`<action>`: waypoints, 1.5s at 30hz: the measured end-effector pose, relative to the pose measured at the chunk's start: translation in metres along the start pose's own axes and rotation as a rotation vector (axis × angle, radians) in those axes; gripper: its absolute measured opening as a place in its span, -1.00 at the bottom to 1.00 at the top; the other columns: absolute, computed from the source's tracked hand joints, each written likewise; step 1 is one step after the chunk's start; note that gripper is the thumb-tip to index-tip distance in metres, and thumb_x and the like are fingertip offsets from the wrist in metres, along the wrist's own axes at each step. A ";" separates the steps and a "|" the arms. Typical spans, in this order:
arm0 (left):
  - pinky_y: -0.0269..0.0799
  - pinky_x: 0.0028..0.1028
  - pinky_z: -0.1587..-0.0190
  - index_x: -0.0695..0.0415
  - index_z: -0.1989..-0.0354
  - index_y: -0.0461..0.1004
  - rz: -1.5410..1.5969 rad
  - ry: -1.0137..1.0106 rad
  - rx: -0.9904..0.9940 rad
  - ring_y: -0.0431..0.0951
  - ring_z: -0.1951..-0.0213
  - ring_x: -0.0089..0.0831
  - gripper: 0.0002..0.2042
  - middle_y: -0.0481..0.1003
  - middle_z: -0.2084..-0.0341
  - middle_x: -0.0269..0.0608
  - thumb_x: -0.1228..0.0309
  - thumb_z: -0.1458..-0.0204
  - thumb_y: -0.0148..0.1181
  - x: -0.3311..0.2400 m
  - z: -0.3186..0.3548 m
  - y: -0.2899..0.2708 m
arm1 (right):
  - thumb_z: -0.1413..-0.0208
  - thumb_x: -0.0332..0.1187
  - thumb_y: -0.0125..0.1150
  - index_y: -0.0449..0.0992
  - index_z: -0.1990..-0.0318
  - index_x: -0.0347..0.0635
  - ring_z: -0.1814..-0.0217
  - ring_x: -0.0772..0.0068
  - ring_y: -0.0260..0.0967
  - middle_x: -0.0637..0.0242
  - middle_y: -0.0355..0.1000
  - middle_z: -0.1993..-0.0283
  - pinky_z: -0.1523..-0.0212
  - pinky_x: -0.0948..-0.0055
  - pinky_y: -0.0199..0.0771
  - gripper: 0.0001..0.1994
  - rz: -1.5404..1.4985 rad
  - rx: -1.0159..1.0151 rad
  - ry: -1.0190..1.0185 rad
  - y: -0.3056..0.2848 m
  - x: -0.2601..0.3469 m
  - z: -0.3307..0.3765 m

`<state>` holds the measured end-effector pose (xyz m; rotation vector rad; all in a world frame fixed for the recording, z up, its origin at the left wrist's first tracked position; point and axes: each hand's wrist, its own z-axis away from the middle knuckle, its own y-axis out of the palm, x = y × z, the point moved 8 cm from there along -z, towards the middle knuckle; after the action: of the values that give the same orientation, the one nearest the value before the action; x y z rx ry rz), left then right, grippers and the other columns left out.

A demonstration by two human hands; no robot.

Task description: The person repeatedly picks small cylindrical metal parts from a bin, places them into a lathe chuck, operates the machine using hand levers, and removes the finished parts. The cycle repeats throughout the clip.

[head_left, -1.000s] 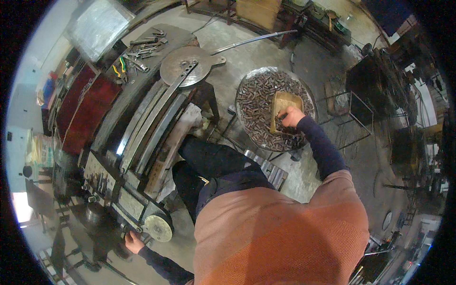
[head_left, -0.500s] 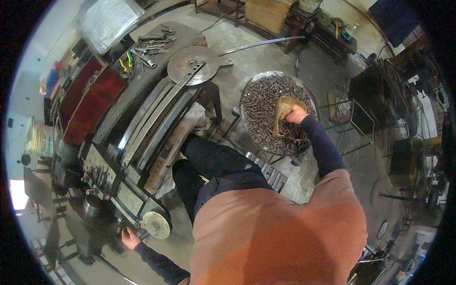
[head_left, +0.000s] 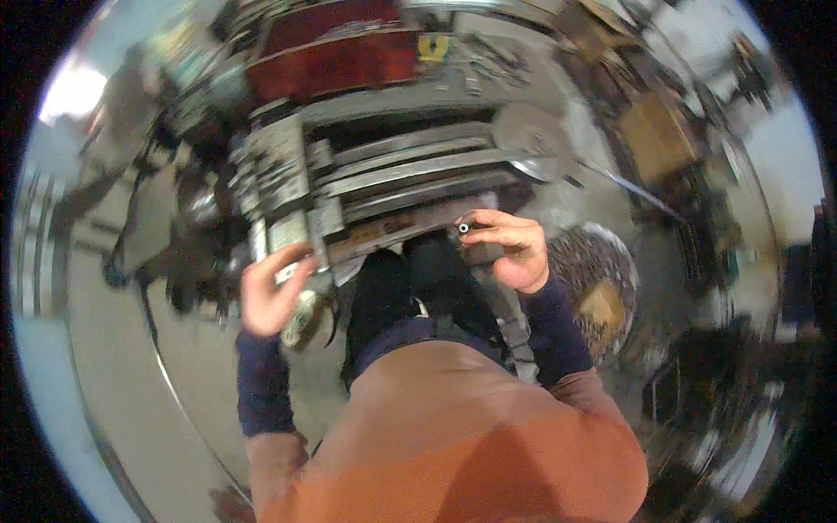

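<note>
Pinching a little metal tube (head_left: 464, 228), that right hand (head_left: 516, 250) holds it well apart from the spread left hand (head_left: 269, 295).

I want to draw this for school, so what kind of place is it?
Probably a metalworking shop: there's a machine with long metal rails, scattered hand tools, and a round tray of small metal pieces.
</note>
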<state>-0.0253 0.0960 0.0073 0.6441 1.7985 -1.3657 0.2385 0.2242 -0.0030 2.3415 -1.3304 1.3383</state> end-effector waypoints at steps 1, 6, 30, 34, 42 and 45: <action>0.40 -0.50 0.24 0.33 0.25 0.46 0.096 0.133 0.028 0.55 0.35 -0.40 -0.79 0.54 0.41 -0.10 0.46 0.03 0.12 -0.009 0.000 0.013 | 0.09 0.16 0.11 0.52 0.34 -0.43 0.15 0.14 0.40 -0.03 0.42 0.21 0.14 0.34 0.38 -0.37 -0.093 0.040 0.015 0.021 0.005 -0.019; 0.41 -0.45 0.30 0.27 0.25 0.47 0.224 0.159 0.088 0.55 0.41 -0.33 -0.81 0.52 0.47 -0.06 0.46 0.04 0.09 -0.023 0.000 0.043 | 0.14 0.00 0.12 0.53 0.29 -0.37 0.10 0.09 0.39 -0.01 0.42 0.16 0.05 0.31 0.32 -0.49 -0.262 0.241 -0.049 0.087 0.007 -0.054; 0.41 -0.48 0.30 0.31 0.31 0.46 0.313 0.065 0.052 0.55 0.42 -0.41 -0.79 0.53 0.53 -0.10 0.39 -0.04 0.04 -0.006 -0.006 0.032 | 0.16 0.07 0.18 0.54 0.27 -0.37 0.02 0.14 0.36 0.00 0.40 0.10 -0.01 0.33 0.29 -0.44 -0.489 0.215 0.131 0.118 -0.025 -0.058; 0.41 -0.49 0.31 0.31 0.33 0.47 0.362 0.019 0.047 0.54 0.43 -0.43 -0.78 0.53 0.53 -0.11 0.37 -0.05 0.04 -0.004 -0.004 0.032 | 0.17 -0.05 0.16 0.53 0.27 -0.36 0.05 0.12 0.37 0.00 0.40 0.12 0.01 0.34 0.30 -0.52 -0.374 0.253 0.080 0.119 -0.023 -0.058; 0.38 -0.52 0.35 0.33 0.35 0.47 0.495 -0.041 -0.001 0.50 0.47 -0.51 -0.77 0.51 0.56 -0.17 0.37 -0.07 0.03 0.006 -0.002 0.033 | 0.32 -0.30 0.10 0.43 0.24 -0.35 0.19 0.01 0.29 0.03 0.33 0.12 0.17 0.22 0.33 -0.60 0.171 0.415 -0.313 0.131 0.032 -0.078; 0.39 -0.53 0.35 0.36 0.33 0.46 0.780 -0.062 -0.009 0.49 0.51 -0.50 -0.79 0.50 0.57 -0.19 0.42 -0.06 0.03 0.018 0.002 0.034 | 0.38 -0.35 0.10 0.44 0.26 -0.35 0.19 0.02 0.30 0.04 0.34 0.13 0.17 0.23 0.33 -0.59 0.151 0.410 -0.306 0.134 0.040 -0.083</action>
<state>-0.0088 0.1028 -0.0264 1.1306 1.2781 -0.8251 0.0952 0.1599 0.0386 2.8665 -1.4529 1.4582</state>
